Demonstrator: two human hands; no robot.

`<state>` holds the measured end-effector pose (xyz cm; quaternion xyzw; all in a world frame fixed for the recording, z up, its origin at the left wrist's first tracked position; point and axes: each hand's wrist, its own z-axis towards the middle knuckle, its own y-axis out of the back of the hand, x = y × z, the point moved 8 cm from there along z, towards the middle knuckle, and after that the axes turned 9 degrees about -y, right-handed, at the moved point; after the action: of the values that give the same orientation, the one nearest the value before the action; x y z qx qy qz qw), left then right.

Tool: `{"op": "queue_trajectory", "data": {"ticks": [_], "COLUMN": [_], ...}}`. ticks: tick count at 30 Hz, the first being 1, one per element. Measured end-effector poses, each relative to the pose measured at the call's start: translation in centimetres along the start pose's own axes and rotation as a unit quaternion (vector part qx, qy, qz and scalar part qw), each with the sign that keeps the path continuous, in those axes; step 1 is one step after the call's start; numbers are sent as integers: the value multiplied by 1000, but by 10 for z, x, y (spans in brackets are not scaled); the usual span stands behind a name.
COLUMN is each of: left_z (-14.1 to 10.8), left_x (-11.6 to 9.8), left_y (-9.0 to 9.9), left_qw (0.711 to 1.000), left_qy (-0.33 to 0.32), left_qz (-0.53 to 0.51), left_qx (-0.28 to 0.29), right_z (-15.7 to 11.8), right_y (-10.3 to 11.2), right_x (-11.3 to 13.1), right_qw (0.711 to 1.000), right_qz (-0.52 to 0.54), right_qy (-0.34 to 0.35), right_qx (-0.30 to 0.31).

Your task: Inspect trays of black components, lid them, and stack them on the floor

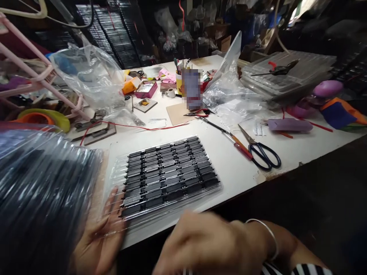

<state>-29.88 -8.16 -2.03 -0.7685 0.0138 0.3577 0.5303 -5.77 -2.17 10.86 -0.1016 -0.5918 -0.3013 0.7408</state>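
Observation:
A clear plastic tray (169,173) holds several rows of black, ribbed strip-like parts and lies on the white table near its front edge. At the tray's near left corner is my left hand (104,229), palm turned up and fingers stretched out. The tray's clear edge overlaps these fingers; I cannot tell how firmly they touch it. My right hand (206,244) is low in front of the table edge, apart from the tray. It looks curled but is smeared by motion, and its fingertips are hidden. A white bangle (271,233) circles the right wrist.
Stacked plastic trays (46,191) with dark contents rise at the left. Dark-handled scissors (259,152) and a red-handled tool (242,149) lie right of the tray. Clear bags (88,76), pliers (200,112) and a purple case (289,125) crowd the table (137,131).

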Motion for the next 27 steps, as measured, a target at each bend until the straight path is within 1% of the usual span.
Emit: {"op": "queue_trajectory", "data": {"ticks": [1, 2, 3, 4, 5, 6, 7, 8, 10, 12, 15, 17, 19, 21, 23, 25, 27], "left_z": [0, 0, 0, 0, 0, -1, -1, -2, -3, -4, -6, -7, -7, -7, -7, -7, -7], "left_x": [-1, -1, -2, -2, -2, -2, -1, 1, 4, 8, 11, 11, 11, 13, 13, 9, 5], "left_y": [1, 1, 1, 1, 0, -1, -1, -2, -4, -4, -1, 1, 1, -2, -5, -7, -7], "left_qw": [1000, 999, 998, 996, 996, 995, 994, 994, 995, 995, 994, 993, 995, 998, 999, 1000, 1000], "left_qy": [-7, -14, -25, -28, -33, -37, -37, -34, -23, -7, 9, 4, 6, 16, 27, 26, 18], "left_qz": [15, 29, 40, 49, 55, 60, 64, 66, 72, 77, 82, 79, 67, 47, 25, 7, 1], "left_qx": [-20, -38, -52, -62, -69, -74, -77, -77, -72, -66, -77, -85, -71, -42, -12, 11, 15], "right_z": [-5, -13, -28, -44, -56, -63, -67, -69, -69, -68, -67, -68, -68, -66, -64, -60, -54], "right_y": [17, 40, 66, 86, 99, 104, 105, 103, 95, 88, 88, 90, 93, 96, 99, 103, 105], "right_x": [-11, -27, -44, -57, -67, -77, -86, -93, -103, -106, -108, -110, -111, -112, -116, -120, -125], "right_qw": [998, 985, 951, 911, 879, 859, 844, 835, 835, 854, 880, 890, 891, 878, 853, 824, 800], "right_qz": [-17, -47, -99, -157, -216, -276, -332, -372, -402, -361, -229, -124, -14, 102, 201, 269, 326], "right_qy": [-31, -83, -147, -187, -209, -224, -231, -236, -241, -255, -299, -322, -324, -323, -326, -324, -315], "right_qx": [-52, -143, -254, -333, -370, -369, -353, -330, -288, -274, -288, -300, -317, -338, -355, -378, -394]}}
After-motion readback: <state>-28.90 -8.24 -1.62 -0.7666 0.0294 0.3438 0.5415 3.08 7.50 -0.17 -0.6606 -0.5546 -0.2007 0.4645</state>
